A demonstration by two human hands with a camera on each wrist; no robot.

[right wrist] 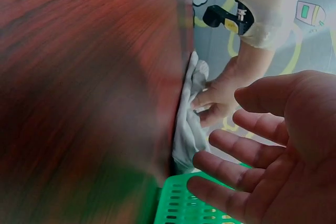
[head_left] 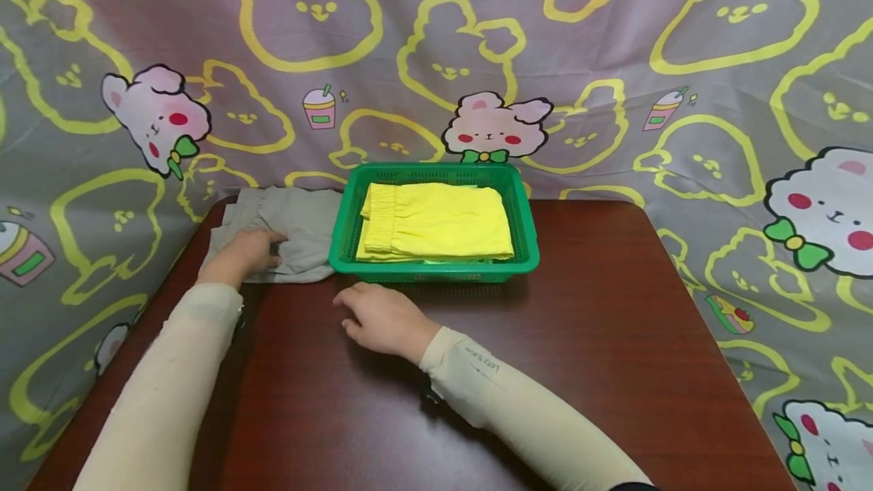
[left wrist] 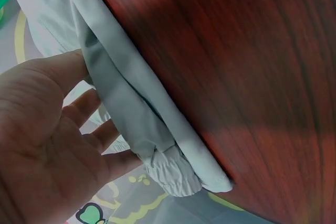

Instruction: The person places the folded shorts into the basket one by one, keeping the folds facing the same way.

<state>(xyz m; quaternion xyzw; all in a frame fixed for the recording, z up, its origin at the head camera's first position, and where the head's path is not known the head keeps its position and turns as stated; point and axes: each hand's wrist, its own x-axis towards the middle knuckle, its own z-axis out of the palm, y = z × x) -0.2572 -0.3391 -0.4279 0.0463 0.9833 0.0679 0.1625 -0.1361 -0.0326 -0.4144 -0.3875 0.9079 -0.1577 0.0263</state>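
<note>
Grey folded shorts (head_left: 300, 229) with a gathered waistband lie at the table's far left, against the basket. On them rests my left hand (head_left: 251, 254); the left wrist view has its spread fingers (left wrist: 107, 135) touching the cloth's upper layer, not wrapped round it. My right hand (head_left: 389, 320) hovers over the table in front of the basket, fingers loosely extended and holding nothing. Inside the green plastic basket (head_left: 436, 269) lie folded yellow shorts (head_left: 446, 222), elastic waistband to the left. Something green shows under the yellow cloth, mostly covered.
The brown wooden table (head_left: 580, 354) extends toward me and to the right of the basket. A curtain (head_left: 600, 44) with cartoon rabbits and yellow outlines hangs close behind the table and along both sides.
</note>
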